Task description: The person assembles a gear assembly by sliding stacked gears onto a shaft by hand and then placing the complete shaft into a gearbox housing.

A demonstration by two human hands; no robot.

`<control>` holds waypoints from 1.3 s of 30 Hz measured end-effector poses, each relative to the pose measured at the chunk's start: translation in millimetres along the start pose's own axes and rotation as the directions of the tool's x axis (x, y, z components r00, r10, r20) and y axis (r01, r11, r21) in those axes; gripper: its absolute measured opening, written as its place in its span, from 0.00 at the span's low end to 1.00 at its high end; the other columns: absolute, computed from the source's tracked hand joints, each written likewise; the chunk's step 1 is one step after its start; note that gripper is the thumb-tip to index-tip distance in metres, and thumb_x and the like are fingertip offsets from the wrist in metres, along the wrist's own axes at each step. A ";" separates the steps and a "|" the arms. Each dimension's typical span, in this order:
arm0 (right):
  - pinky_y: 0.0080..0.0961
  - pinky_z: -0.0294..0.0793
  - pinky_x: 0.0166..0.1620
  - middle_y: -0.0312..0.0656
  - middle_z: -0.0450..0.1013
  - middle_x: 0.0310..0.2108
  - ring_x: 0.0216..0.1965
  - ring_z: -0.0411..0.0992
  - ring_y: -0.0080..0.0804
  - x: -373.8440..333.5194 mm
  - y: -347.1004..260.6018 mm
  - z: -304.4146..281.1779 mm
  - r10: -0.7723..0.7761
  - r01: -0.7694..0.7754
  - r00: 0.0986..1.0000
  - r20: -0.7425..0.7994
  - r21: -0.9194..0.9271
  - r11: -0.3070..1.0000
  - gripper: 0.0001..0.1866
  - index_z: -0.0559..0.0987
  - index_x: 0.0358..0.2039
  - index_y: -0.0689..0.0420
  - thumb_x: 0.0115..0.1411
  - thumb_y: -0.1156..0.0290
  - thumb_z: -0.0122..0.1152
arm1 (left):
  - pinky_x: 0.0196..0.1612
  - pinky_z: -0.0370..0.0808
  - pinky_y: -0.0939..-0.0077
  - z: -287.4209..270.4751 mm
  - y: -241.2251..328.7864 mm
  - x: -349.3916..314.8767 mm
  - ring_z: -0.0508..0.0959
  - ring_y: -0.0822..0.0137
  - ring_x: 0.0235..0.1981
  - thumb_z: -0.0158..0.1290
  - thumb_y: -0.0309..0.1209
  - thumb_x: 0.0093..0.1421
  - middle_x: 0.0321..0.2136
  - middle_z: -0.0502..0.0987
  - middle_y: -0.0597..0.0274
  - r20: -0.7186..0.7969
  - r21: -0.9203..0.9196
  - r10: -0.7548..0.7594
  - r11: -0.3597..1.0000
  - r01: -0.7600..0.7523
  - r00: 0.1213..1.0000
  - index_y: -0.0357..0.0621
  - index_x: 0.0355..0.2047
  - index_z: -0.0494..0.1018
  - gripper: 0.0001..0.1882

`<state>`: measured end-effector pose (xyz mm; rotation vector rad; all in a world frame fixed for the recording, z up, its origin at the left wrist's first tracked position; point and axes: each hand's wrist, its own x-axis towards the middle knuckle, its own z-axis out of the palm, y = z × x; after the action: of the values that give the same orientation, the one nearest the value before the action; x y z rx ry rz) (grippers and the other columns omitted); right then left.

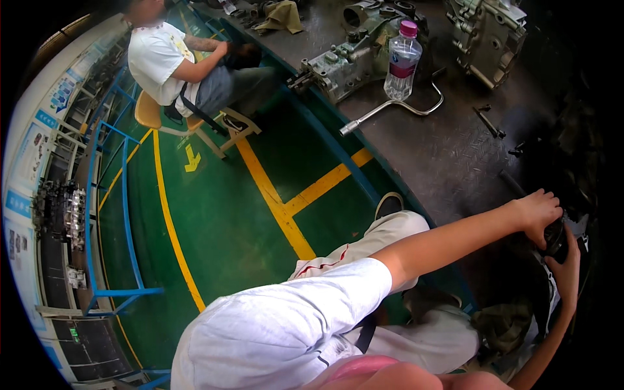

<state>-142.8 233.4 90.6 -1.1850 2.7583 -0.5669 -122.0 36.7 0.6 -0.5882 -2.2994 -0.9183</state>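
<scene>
At the right side, my left hand (pixel 541 218) reaches across with its fingers curled over the top of a dark, rounded part (pixel 555 242). From below, my right hand (pixel 567 265) grips the same part, thumb and fingers around its lower side. Its exact kind is hard to make out in the shadow. Both hands are over the near right part of the dark metal workbench (pixel 432 166). A dark rod (pixel 512 183) lies just beyond my left hand. Farther along the bench rests a bent speed-handle wrench (pixel 368 118), apart from both hands.
A water bottle (pixel 401 70) with a pink cap stands beside a gearbox housing (pixel 338 70). Another metal housing (pixel 487 40) sits at the back right. A small metal piece (pixel 489 122) lies nearby. Left, a person (pixel 162 62) sits on a stool (pixel 149 110) near a blue rail (pixel 133 221).
</scene>
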 end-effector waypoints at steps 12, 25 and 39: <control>0.30 0.62 0.59 0.50 0.69 0.51 0.54 0.67 0.39 14.2 -6.4 3.8 0.001 -0.005 0.999 0.052 0.075 0.997 0.43 0.64 0.58 0.62 0.34 0.85 0.55 | 0.53 0.62 0.65 -2.1 -8.6 8.2 0.69 0.56 0.48 0.63 0.50 0.35 0.39 0.74 0.53 0.091 -0.137 -0.095 0.985 0.106 0.991 0.40 0.36 0.76 0.31; 0.30 0.62 0.59 0.50 0.68 0.51 0.54 0.66 0.40 11.4 4.3 -2.4 -0.079 0.080 0.997 0.018 -0.019 0.997 0.42 0.65 0.58 0.62 0.34 0.83 0.56 | 0.52 0.63 0.65 0.5 -5.3 8.4 0.70 0.56 0.46 0.62 0.50 0.35 0.38 0.74 0.53 0.109 -0.112 -0.126 0.984 0.138 0.986 0.39 0.35 0.76 0.31; 0.27 0.66 0.55 0.44 0.71 0.49 0.50 0.69 0.33 4.6 4.3 -9.3 0.056 -0.072 0.996 0.064 0.285 0.956 0.41 0.67 0.57 0.63 0.38 0.80 0.68 | 0.40 0.76 0.68 -41.2 -11.5 5.0 0.79 0.55 0.36 0.67 0.50 0.33 0.33 0.80 0.51 0.277 -0.356 -0.103 0.912 0.201 0.955 0.42 0.38 0.78 0.33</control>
<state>-151.0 235.7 97.9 -1.0254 2.5454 -0.8778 -117.7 0.1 22.8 -0.7289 -2.4311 -1.4645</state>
